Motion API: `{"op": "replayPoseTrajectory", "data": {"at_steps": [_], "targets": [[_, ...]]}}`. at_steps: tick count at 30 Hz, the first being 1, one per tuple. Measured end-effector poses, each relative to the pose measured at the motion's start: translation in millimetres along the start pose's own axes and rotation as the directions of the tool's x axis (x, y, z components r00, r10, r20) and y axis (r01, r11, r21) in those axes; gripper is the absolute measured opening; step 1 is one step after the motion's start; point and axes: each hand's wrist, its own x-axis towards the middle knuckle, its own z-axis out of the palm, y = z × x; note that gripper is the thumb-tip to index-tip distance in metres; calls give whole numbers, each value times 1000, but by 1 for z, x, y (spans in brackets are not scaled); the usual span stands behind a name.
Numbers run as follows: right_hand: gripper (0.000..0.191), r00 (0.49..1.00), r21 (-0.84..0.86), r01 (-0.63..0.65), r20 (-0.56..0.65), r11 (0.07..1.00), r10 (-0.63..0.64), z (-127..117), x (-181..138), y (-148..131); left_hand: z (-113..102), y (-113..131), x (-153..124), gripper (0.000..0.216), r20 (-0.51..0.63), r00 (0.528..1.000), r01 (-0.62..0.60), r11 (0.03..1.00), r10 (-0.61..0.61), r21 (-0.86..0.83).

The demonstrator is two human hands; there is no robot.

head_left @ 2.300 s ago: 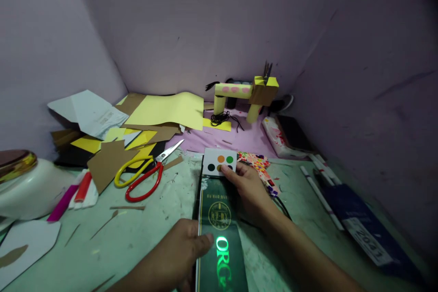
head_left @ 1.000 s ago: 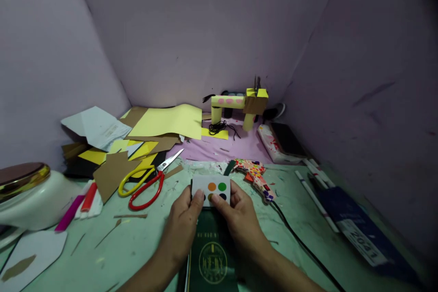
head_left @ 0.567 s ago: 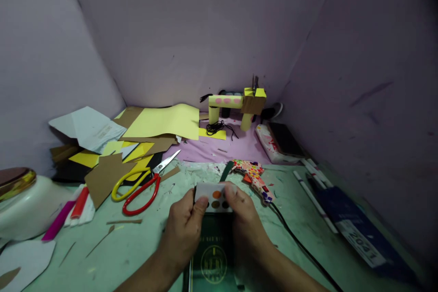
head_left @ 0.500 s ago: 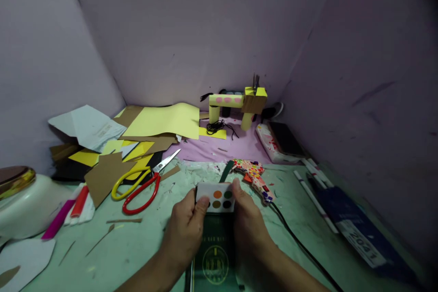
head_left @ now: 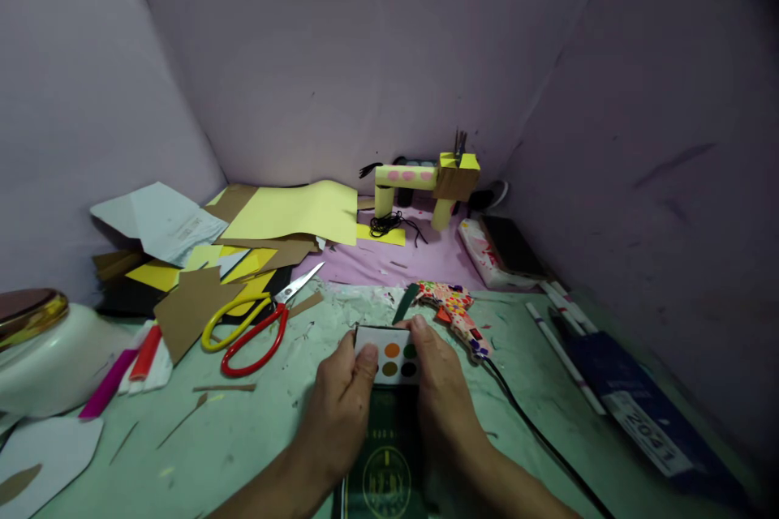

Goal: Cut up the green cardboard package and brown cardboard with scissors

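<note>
Desk [head_left: 243, 430]: left grip [head_left: 341, 409], card [head_left: 393, 353], right grip [head_left: 441, 397].

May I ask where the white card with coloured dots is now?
Head view, low centre: the white card with coloured dots is pinched between the left hand and right hand, at the dark green booklet's far end.

Bare table [head_left: 243, 430] is left open to the left of the left hand [head_left: 344, 405], bounded at the back by scissors [head_left: 252, 326] and a paper pile [head_left: 243, 247], and at the far left by a white pot [head_left: 54, 357]. Just beside the right hand [head_left: 444, 397], which shares a card [head_left: 389, 353] with the left, passage is barred by a glue gun [head_left: 454, 308] and its cord [head_left: 535, 438]. A free strip is left beyond, up to the pens [head_left: 563, 345].
</note>
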Motion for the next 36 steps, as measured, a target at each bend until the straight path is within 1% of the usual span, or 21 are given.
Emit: {"op": "replayPoseTrajectory", "data": {"at_steps": [2,4,6,8,10,14,17,21,24,28,30,32,34,36], "targets": [[43,1000,5,9,12,1000,-9,0,-2,0,1,-1,0,29,-15,1000,22,999,-21,33],[44,999,60,-9,42,998,7,0,-2,2,1,-2,0,28,-32,999,42,998,-41,46],[41,996,131,-26,93,991,14,0,-2,5,1,-3,0,27,-47,998,47,999,-46,27],[37,992,157,-19,127,987,-1,0,-1,7,1,-4,0,27,-64,997,43,999,-43,6],[36,993,128,1,113,992,-16,0,0,9,2,-4,-1,27,-70,997,40,999,-41,-5],[42,999,55,29,25,998,-30,-1,-1,10,4,-5,-3,29,-86,995,50,999,-48,17],[43,998,70,32,50,997,-35,-1,-2,8,5,-6,-4,28,-124,992,8,997,2,78],[39,988,118,37,143,992,-53,2,-3,5,4,-9,-2,29,-173,978,-97,989,115,108],[32,976,90,49,208,995,-67,3,-3,3,3,-13,1,29,-208,971,-95,988,119,125],[29,968,55,78,234,995,-89,2,-2,0,4,-17,1,27,-213,967,-112,983,141,142],[29,966,80,62,245,995,-80,0,-1,0,3,-17,0,27,-208,967,-119,984,145,132],[28,967,129,19,251,992,-51,0,-1,0,1,-14,2,26,-218,965,-119,983,148,139],[25,967,198,-54,255,979,1,2,-2,0,-2,-10,6,27,-247,957,-119,984,150,136],[30,958,242,-145,276,959,76,4,-5,1,-7,-6,12,28,-311,939,-114,986,146,117]]}}
